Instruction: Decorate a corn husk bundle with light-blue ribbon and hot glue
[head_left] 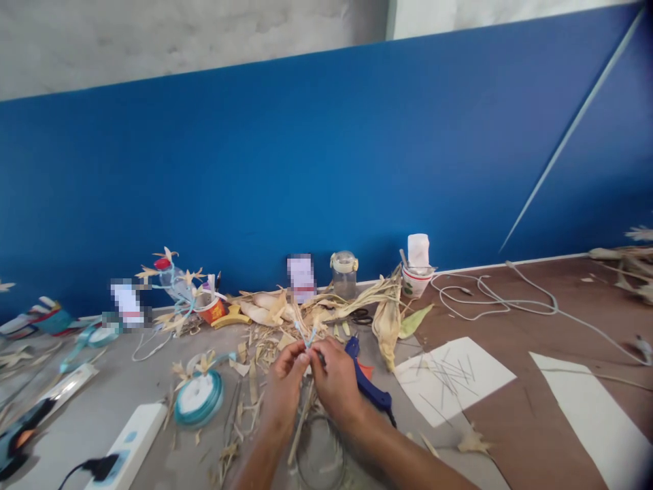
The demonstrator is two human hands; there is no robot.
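Note:
My left hand [288, 373] and my right hand [334, 374] meet at the middle of the table, thumbs and fingertips pinched together. Between them they grip a thin stem with light blue ribbon wrapping [307, 335], which forks upward. Pale dried strips rise behind the fork; whether they join it I cannot tell. My fingers cover its lower end. Just right of my right hand lies a dark blue glue gun [376, 393]. Below the hands, a coil of thin wire [320, 454] rests on the table. A teal ribbon spool [198, 400] sits to the left.
Dried corn husks [388, 320] and scraps surround the hands. A clear jar [345, 275], phone [302, 278] and paper cup [416, 280] line the blue partition. Thin wires lie on white paper [454, 378]. A power strip [133, 442] stands front left; a white cable [530, 309] loops at right.

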